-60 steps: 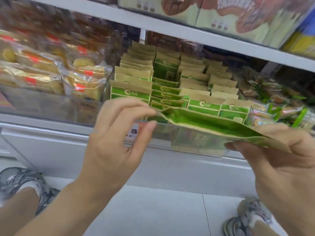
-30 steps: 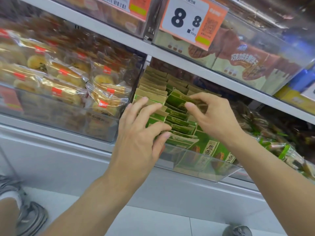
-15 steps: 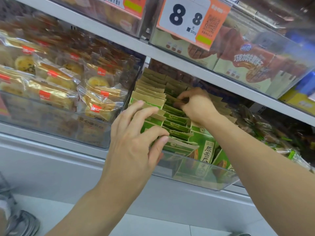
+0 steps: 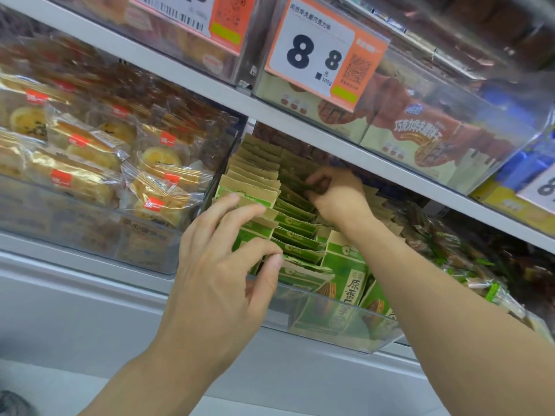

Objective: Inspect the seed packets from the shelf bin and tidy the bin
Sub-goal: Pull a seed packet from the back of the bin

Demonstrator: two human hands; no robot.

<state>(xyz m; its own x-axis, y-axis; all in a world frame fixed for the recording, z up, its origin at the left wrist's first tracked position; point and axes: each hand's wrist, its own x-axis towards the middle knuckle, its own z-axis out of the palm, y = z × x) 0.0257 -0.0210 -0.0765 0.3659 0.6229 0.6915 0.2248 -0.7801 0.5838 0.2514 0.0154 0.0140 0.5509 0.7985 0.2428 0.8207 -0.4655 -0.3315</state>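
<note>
Green and tan seed packets (image 4: 255,175) stand in rows inside a clear plastic shelf bin (image 4: 345,322). My left hand (image 4: 222,265) rests on the tops of the front packets in the left row, fingers spread and the thumb against the front packet. My right hand (image 4: 339,196) reaches far back into the middle row, under the upper shelf. Its curled fingers pinch the top of one packet (image 4: 303,186) there. The right forearm hides part of the right row.
A clear bin of wrapped pastries (image 4: 90,163) stands to the left. The upper shelf edge (image 4: 399,172) hangs low over the packets, carrying an orange price tag (image 4: 324,61) and wafer boxes (image 4: 420,130). Green-wrapped snacks (image 4: 468,265) lie to the right.
Two seconds ago both hands held one packet out in front of the shelf. Since then my right hand has gone deep into the middle row, and my left hand has settled on the front packets.
</note>
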